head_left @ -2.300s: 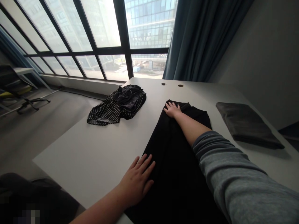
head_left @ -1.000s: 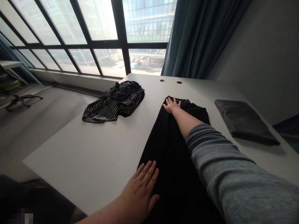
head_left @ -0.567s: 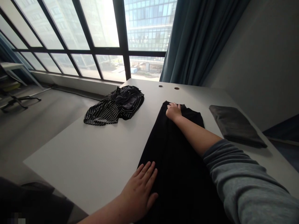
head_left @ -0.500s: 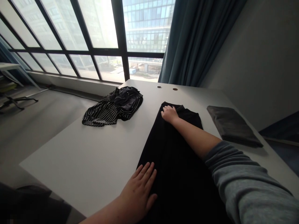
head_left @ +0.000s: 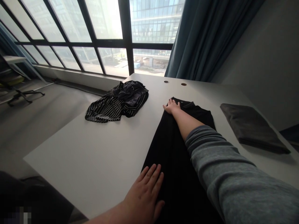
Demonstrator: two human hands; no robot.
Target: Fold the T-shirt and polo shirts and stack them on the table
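A long black garment (head_left: 170, 165) lies spread on the white table in front of me, its far end near the table's middle. My left hand (head_left: 146, 189) rests flat on its near left edge, fingers extended and slightly apart. Farther away, my right hand (head_left: 172, 106) presses on the far left corner of the cloth with its fingers spread. My right forearm and grey sleeve cross over the garment and hide part of its right side. Its lower end runs out of view at the bottom, so I cannot tell its exact kind.
A crumpled black-and-white striped garment (head_left: 116, 102) lies at the table's far left edge. On the right is a folded dark grey cloth (head_left: 253, 127). Two cable holes pierce the white table (head_left: 93, 155) near its back. Beyond stand windows and a blue curtain (head_left: 205, 40).
My right hand has shifted slightly at the garment's far left corner, and its fingers are more spread. My left hand stays flat on the near edge. The view has turned a little.
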